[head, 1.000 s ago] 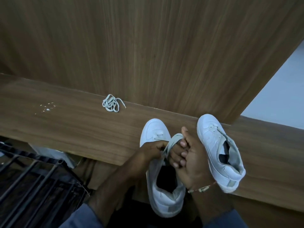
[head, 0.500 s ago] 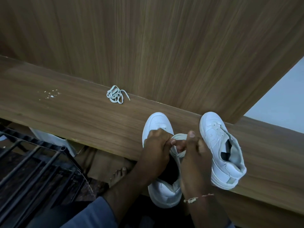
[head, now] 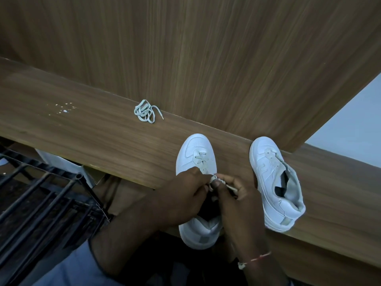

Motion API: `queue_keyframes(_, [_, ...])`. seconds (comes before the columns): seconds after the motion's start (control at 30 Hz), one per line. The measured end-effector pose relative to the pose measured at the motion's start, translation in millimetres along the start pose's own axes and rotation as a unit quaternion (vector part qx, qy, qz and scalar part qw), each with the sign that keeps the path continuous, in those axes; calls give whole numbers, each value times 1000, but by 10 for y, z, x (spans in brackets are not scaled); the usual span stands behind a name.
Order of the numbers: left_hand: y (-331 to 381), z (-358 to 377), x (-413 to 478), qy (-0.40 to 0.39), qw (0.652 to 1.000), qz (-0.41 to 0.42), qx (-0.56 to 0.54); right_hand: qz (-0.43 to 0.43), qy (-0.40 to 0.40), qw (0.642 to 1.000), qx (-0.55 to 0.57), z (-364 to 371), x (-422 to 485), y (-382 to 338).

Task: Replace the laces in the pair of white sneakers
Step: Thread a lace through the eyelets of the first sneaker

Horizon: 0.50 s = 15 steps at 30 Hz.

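Head view, looking down. I see a tall wood-grain panel [head: 185, 58] filling the upper field; against its foot runs a long wooden surface [head: 82, 129] of the same grain, crossing from upper left to lower right. A black metal rack [head: 41, 199] occupies the lower left, below the near edge of the surface. A pale wall [head: 350, 131] shows at the far right.

Two white sneakers stand on the surface with toes toward the panel. The nearer sneaker [head: 195, 153] sits at centre, its heel overhanging the near edge; lace is threaded through its lowest eyelets, though I cannot tell how many rows are done. The second sneaker [head: 272, 182] stands just to its right, apart from it and tilted on its side, its tongue loose and its opening dark.

The left hand [head: 183, 195] and right hand [head: 237, 201] meet over the throat of the nearer sneaker. Both are closed in a narrow pinch on a stretch of pale lace [head: 213, 179], fingertips almost touching each other. A thin thread bracelet [head: 255, 260] circles the right wrist, and blue sleeves [head: 78, 265] show at the bottom edge.

A loose lace [head: 145, 111], pale and bundled in loops, lies on the surface at the foot of the panel, well left of the sneakers. Small white specks [head: 64, 108] mark the surface farther left.
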<state>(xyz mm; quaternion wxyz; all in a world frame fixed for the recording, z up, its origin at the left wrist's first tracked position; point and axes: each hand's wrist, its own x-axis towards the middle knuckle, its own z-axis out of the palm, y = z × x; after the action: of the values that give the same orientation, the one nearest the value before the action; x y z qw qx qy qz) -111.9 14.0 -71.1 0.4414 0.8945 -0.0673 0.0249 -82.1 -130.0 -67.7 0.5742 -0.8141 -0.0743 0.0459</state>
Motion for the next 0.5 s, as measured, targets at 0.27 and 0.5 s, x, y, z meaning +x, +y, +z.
queue_keyframes(0.27, [-12,-48,4,74,985,-106,-118,3,-98,995,-23,-94,-50,-164])
queue_keyframes(0.5, [-13,66,11,121,982,-142,13,-38,-130,967,-215,-1,15,-29])
